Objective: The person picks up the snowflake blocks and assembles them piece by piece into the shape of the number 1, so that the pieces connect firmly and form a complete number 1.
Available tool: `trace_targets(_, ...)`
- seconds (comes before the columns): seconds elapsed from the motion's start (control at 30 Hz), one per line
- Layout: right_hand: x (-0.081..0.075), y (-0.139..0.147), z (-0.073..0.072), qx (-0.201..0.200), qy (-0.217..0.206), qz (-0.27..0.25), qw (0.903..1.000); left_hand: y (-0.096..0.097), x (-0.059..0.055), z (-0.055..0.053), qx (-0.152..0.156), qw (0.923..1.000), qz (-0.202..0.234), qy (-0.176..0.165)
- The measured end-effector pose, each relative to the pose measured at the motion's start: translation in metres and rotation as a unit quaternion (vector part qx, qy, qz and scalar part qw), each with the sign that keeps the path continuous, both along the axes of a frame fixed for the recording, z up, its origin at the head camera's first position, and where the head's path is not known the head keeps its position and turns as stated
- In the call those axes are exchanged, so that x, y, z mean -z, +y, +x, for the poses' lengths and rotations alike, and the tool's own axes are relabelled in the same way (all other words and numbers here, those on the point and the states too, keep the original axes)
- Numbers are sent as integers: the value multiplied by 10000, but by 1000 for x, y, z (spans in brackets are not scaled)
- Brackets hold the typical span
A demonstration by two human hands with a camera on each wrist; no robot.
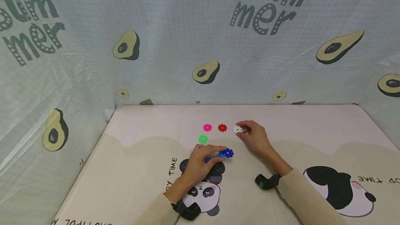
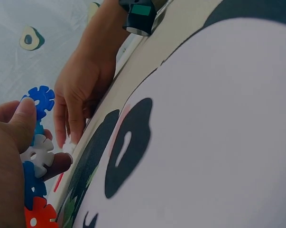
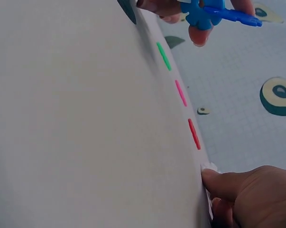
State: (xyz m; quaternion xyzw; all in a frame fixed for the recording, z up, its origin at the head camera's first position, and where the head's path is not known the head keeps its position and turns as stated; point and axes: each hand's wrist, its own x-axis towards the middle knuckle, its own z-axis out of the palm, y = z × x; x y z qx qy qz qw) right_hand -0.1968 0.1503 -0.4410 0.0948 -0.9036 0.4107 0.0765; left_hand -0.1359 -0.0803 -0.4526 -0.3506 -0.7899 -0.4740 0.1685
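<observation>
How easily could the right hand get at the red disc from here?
Yes, easily, it seems: the red disc lies uncovered, close to the right hand. That hand pinches the white disc, though, so it would likely have to let go first.

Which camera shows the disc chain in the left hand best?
The left wrist view: the chain shows large there, down to an orange disc at the bottom edge. The head view shows it small, partly covered by the left hand. The right wrist view shows only some blue discs of it, near the top.
</observation>
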Motion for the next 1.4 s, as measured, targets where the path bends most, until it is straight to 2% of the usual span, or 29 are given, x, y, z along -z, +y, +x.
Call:
trace_targets(0.3, -2, 1, 5, 78, -41, 34, 10000, -1, 2, 0, 40, 9999, -95, -57)
trace_targets(0.47, -3, 4, 9, 152, -123, -65, 9998, -1, 1, 1, 12, 9997, -98, -201)
trace_targets(0.67, -7, 10, 19, 137, -434, -352, 9983, 0, -2, 2, -17, 9992, -127, -370)
trace_targets(0.97, -19, 14, 39, -192, -1003, -846, 9912, -1, -3, 3, -164, 9974, -198, -669)
trace_targets(1.17, -23, 17, 50, -409, -1150, -995, 9875, -1, -3, 3, -175, 9981, -182, -564)
trace_targets(1.4, -27, 16, 59, -514, -1520, -1279, 9787, -1, -3, 3, -188, 9990, -107, -396)
